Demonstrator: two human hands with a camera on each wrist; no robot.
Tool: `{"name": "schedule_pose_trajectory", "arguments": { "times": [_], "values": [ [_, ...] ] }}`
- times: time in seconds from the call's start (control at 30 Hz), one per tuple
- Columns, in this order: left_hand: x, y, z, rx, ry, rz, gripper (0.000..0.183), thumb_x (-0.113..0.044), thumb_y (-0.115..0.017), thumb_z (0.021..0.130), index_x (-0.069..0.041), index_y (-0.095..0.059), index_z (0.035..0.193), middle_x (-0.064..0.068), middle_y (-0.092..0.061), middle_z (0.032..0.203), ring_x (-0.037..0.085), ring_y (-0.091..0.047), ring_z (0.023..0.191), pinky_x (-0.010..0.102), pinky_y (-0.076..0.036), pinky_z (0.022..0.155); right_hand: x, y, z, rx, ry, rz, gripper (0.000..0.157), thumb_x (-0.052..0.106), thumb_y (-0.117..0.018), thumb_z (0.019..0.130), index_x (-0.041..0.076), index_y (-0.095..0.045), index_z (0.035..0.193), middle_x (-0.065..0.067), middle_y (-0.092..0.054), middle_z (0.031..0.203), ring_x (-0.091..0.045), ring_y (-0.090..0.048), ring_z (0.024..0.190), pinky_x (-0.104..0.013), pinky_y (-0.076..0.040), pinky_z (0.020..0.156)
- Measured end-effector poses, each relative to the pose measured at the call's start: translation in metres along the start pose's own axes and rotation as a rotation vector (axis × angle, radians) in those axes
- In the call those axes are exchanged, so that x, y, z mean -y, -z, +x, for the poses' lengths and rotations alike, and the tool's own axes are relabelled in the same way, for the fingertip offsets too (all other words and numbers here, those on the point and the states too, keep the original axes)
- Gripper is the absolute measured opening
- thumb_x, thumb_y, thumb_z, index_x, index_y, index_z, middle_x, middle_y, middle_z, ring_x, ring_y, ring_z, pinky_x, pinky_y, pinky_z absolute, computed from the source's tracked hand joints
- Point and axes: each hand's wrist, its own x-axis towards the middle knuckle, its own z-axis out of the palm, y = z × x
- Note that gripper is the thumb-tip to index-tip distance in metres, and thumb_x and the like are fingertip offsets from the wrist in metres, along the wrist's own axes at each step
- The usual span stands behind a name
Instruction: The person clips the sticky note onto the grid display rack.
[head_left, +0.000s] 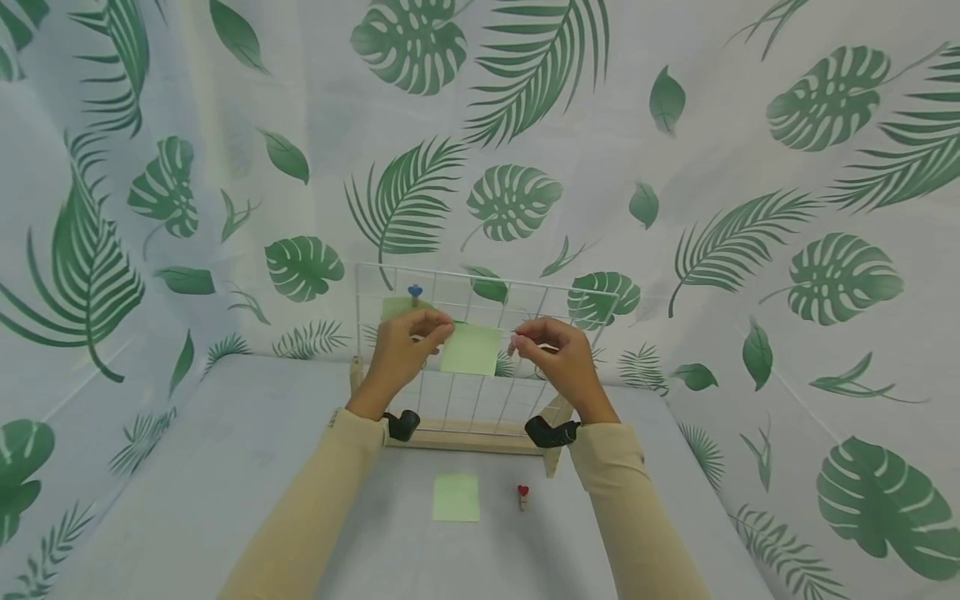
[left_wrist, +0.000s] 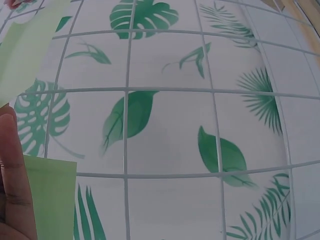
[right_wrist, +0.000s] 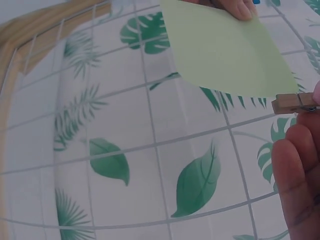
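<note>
Our left hand [head_left: 401, 354] pinches a green note [head_left: 470, 350] by its upper left corner, thumb pressed to fingers, and our right hand [head_left: 558, 358] pinches a wooden clip [right_wrist: 290, 103] just beside the note's other upper corner.

Behind our work and along 2 sides hangs a white cloth [head_left: 712, 167] printed with green leaves. Below it spreads a pale table [head_left: 240, 467]. On that we have a wire rack [head_left: 487, 279], its squares letting the leaves show through, and the note in our grip is in front of its middle. Our 2 tan sleeves [head_left: 300, 517] come in from the near edge, 1 on each side. A wooden base [head_left: 465, 442] runs along the bottom of the rack.

We count 3 green notes. Besides the 1 we hold, a hanging note [head_left: 397, 308] is up on the rack at the left, partly hidden by our left hand, and a loose note [head_left: 456, 498] lies flat on the table, nearer to us than the base. Our wrists carry 2 black cameras [head_left: 551, 432].

Smallest are the clips: a blue-topped clip [head_left: 415, 293] sits at the hanging note's top edge, and a red heart clip [head_left: 522, 497] lies to the right of the loose note. Our fingers partly cover the wooden clip.
</note>
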Motion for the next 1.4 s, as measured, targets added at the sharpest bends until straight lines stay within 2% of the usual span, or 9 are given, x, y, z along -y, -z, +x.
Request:
{"name": "schedule_pose_trajectory", "arguments": {
  "times": [0.27,0.5,0.7,0.87,1.2,1.4],
  "values": [
    [-0.002,-0.001,0.005,0.007,-0.002,0.002,0.013,-0.012,-0.075,0.104,-0.002,-0.078,0.112,0.013,-0.08,0.107,0.028,-0.075,0.092,0.028,-0.065,0.074,0.005,0.001,0.008,0.038,-0.007,-0.035,0.012,0.003,-0.074,0.101,-0.006,-0.075,0.109,-0.022,-0.075,0.103,-0.011,-0.071,0.085,-0.02,-0.062,0.08],
    [-0.003,-0.004,0.008,0.012,0.018,-0.023,0.013,-0.012,-0.075,0.104,-0.002,-0.078,0.113,0.013,-0.08,0.107,0.027,-0.075,0.092,0.029,-0.066,0.074,0.009,0.001,0.012,0.054,-0.029,-0.047,0.013,0.003,-0.073,0.102,-0.007,-0.074,0.111,-0.022,-0.075,0.106,-0.006,-0.07,0.084,-0.022,-0.063,0.077],
    [-0.003,-0.008,0.01,0.003,0.044,-0.046,0.014,-0.012,-0.075,0.104,-0.002,-0.078,0.114,0.013,-0.081,0.105,0.026,-0.075,0.091,0.028,-0.066,0.073,0.011,-0.002,0.016,0.033,0.013,-0.076,0.011,0.002,-0.072,0.103,-0.006,-0.074,0.109,-0.021,-0.074,0.104,-0.009,-0.065,0.085,-0.02,-0.061,0.067],
    [-0.003,-0.011,0.011,-0.023,0.033,-0.042,0.013,-0.011,-0.077,0.103,-0.003,-0.078,0.112,0.014,-0.081,0.104,0.028,-0.077,0.089,0.027,-0.065,0.07,0.014,-0.006,0.02,0.013,0.041,-0.108,0.01,0.005,-0.071,0.103,-0.004,-0.075,0.108,-0.019,-0.074,0.104,-0.013,-0.064,0.084,-0.021,-0.057,0.06],
    [-0.002,-0.015,0.014,-0.07,0.019,-0.048,0.011,-0.012,-0.078,0.102,-0.004,-0.079,0.11,0.014,-0.082,0.101,0.027,-0.078,0.082,0.025,-0.064,0.065,0.021,-0.012,0.03,-0.088,0.067,-0.115,0.008,0.007,-0.073,0.103,-0.001,-0.076,0.106,-0.017,-0.075,0.108,-0.011,-0.063,0.08,-0.02,-0.053,0.056],
    [-0.002,-0.017,0.016,-0.081,0.007,-0.053,0.012,-0.013,-0.078,0.102,-0.004,-0.079,0.11,0.014,-0.082,0.099,0.024,-0.076,0.078,0.025,-0.063,0.062,0.022,-0.019,0.033,-0.113,0.087,-0.137,0.009,0.008,-0.074,0.103,0.0,-0.078,0.105,-0.016,-0.076,0.108,-0.013,-0.063,0.073,-0.02,-0.051,0.054]
  ]
}}
